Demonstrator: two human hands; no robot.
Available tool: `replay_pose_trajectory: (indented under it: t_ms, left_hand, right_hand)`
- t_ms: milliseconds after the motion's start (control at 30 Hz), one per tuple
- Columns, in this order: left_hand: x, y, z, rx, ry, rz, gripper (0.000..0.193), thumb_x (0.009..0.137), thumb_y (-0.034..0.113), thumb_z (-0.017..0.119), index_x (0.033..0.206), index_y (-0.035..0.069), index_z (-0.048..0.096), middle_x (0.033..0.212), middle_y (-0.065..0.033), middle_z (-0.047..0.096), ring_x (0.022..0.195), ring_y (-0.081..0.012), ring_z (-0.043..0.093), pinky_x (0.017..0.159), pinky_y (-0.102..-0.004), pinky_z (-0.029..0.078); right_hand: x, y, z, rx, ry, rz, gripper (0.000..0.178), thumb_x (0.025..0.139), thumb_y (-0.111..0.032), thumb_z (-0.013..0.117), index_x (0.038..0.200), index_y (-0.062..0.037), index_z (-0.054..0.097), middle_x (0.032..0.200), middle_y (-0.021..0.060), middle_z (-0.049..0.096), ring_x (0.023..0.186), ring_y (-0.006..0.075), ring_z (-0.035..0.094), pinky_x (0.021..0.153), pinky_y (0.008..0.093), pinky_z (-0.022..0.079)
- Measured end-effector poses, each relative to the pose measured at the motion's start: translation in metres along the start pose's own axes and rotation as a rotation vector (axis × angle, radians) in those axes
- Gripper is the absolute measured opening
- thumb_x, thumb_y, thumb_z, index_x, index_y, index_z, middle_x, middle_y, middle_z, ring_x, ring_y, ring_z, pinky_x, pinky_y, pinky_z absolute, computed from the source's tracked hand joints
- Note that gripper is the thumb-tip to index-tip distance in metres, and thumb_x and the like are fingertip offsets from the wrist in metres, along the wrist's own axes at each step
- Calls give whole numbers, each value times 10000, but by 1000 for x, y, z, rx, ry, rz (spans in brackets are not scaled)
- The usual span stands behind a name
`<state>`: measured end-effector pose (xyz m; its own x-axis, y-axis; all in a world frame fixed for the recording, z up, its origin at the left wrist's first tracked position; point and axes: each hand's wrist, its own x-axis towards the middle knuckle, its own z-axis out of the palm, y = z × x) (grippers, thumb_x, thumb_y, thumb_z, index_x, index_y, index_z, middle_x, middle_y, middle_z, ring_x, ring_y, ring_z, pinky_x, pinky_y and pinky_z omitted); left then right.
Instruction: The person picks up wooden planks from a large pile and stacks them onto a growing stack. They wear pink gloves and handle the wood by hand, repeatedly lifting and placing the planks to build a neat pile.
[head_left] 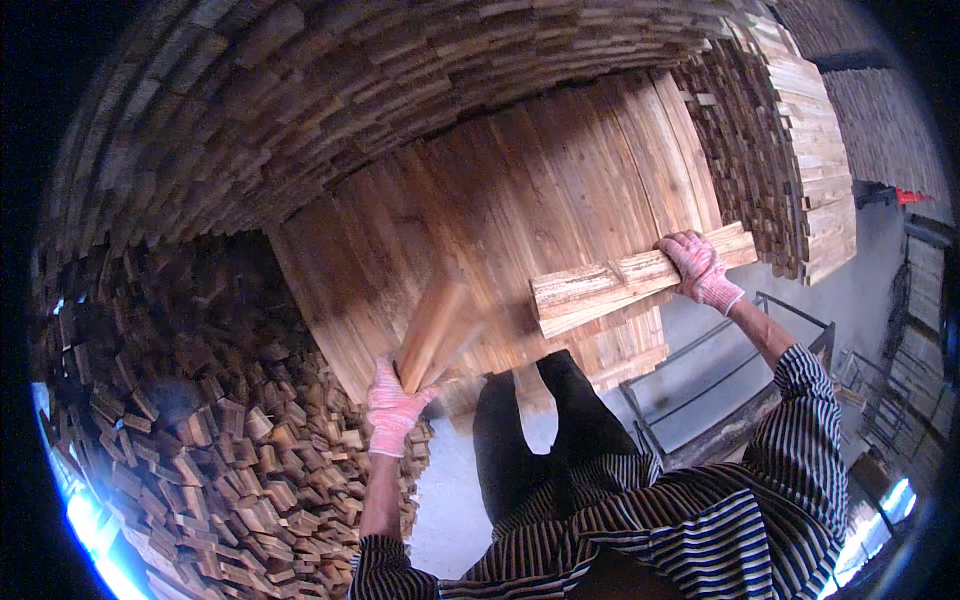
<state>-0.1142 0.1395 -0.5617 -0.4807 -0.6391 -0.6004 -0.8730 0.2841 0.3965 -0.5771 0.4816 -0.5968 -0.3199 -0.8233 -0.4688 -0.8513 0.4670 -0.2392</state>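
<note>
Both of my hands wear pink-and-white knit gloves. My left hand (393, 410) is closed on one end of a short wooden board (428, 335), whose far end is smeared by motion. Toward the right, my right hand (697, 268) wraps over a longer wooden plank (600, 290) with a rough, pale edge. That plank lies crosswise near the close edge of a layer of boards (500, 190) set side by side. The tips of the right fingers are partly hidden behind the plank.
A tall wall of stacked boards (400, 60) rises at the far side. Loose wood pieces (250, 480) form a big heap at left. Another board stack (790, 150) stands at far right, with a metal frame (740, 380) nearer me. My legs (510, 430) are close to the boards.
</note>
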Motion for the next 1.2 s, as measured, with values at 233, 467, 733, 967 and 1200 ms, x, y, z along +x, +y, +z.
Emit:
replay_pose_trajectory:
  t_ms: [233, 467, 733, 967, 1200]
  left_hand:
    - [36, -21, 80, 436, -20, 288, 779, 682, 277, 876, 1340, 104, 495, 1362, -134, 536, 1244, -336, 548, 1063, -444, 444]
    - [44, -63, 80, 416, -61, 236, 765, 675, 224, 872, 1337, 121, 503, 1342, -116, 569, 1297, -334, 503, 1112, -454, 384]
    - [42, -59, 80, 454, -100, 134, 748, 709, 270, 855, 1352, 130, 500, 1352, -121, 564, 1283, -341, 515, 1099, -450, 407]
    - [97, -8, -11, 512, -225, 21, 979, 705, 520, 841, 1480, 113, 402, 1368, -188, 578, 1215, -373, 584, 1033, -469, 479]
    - [243, 34, -48, 517, 192, 459, 953, 766, 425, 829, 1512, 69, 354, 1420, -255, 514, 1284, -424, 521, 1070, -486, 455]
  right_hand:
    - [-8, 4, 70, -69, 30, 5, 708, 671, -272, 845, 1310, -211, 546, 1294, 64, 577, 1254, 287, 531, 1108, 463, 371]
    - [-4, 8, 94, -86, 5, 56, 701, 647, -264, 844, 1292, -225, 574, 1262, 42, 600, 1218, 273, 557, 1073, 488, 396]
    - [5, -19, 87, -71, -24, 0, 755, 597, -274, 871, 1287, -208, 573, 1239, 62, 606, 1190, 291, 568, 1055, 458, 414]
    - [71, 13, -2, -197, 90, -39, 638, 715, -231, 810, 1307, -214, 574, 1183, 93, 631, 1151, 318, 596, 1044, 453, 432]
    - [219, 57, -51, -517, 275, 43, 685, 824, -341, 748, 1449, -243, 486, 1407, 119, 532, 1292, 362, 511, 1128, 505, 370]
